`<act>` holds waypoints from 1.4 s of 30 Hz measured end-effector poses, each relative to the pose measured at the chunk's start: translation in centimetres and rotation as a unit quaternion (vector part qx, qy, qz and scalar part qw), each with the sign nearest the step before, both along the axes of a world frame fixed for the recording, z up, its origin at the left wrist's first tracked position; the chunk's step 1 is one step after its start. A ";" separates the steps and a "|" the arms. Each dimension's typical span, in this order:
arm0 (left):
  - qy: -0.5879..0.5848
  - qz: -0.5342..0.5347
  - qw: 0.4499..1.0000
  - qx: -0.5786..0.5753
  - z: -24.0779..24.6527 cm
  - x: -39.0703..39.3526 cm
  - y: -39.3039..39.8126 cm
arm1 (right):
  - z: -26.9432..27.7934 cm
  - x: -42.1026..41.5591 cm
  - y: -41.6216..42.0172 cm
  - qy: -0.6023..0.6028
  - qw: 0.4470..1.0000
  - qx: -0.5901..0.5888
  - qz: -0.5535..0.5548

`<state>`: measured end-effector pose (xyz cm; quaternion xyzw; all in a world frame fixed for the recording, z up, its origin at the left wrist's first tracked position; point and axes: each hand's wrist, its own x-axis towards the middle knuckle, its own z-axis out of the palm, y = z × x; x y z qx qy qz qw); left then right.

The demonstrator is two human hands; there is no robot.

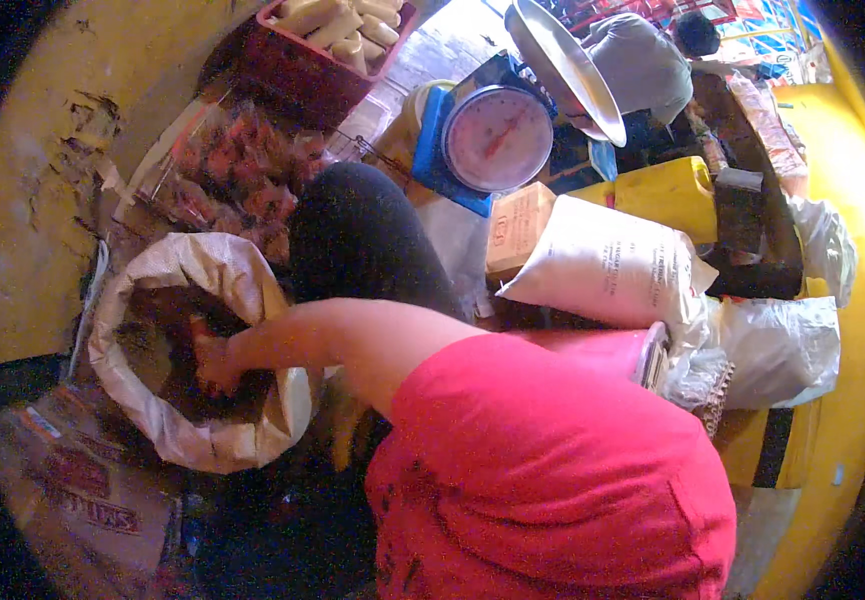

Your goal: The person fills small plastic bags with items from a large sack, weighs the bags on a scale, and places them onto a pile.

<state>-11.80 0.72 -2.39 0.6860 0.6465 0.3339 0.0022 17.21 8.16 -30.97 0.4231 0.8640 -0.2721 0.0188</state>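
My right hand (214, 360) reaches down into an open woven sack (207, 442) with a rolled rim, standing at the left. Shadow hides the fingertips and most of the sack's dark contents, so whether the fingers hold anything is unclear. The bare forearm passes over the sack's right rim, from a red sleeve (462, 382). A knee in dark cloth (365, 232) is just beyond the arm. My left hand is out of view.
Red-toned plastic packets (245, 165) lie behind the sack; a red crate (290, 75) holds wrapped packs. A dial scale (497, 139) with a metal pan (567, 71), a carton (518, 229), and a white sack (605, 262) stand right. Cardboard (94, 495) lies lower left. Another person (638, 67) is beyond.
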 end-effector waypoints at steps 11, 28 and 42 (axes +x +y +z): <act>-0.001 0.019 1.000 0.021 -1.7 -2.6 -0.8 | 8.6 5.0 3.2 0.174 0.949 -0.258 -0.042; -0.124 -0.129 0.981 -0.074 -0.1 16.2 -1.0 | 24.9 1.4 -4.0 0.407 0.864 0.025 -0.296; -0.165 -0.180 0.956 -0.161 -1.9 16.7 3.8 | 41.6 5.8 -4.8 0.072 0.983 0.136 -0.104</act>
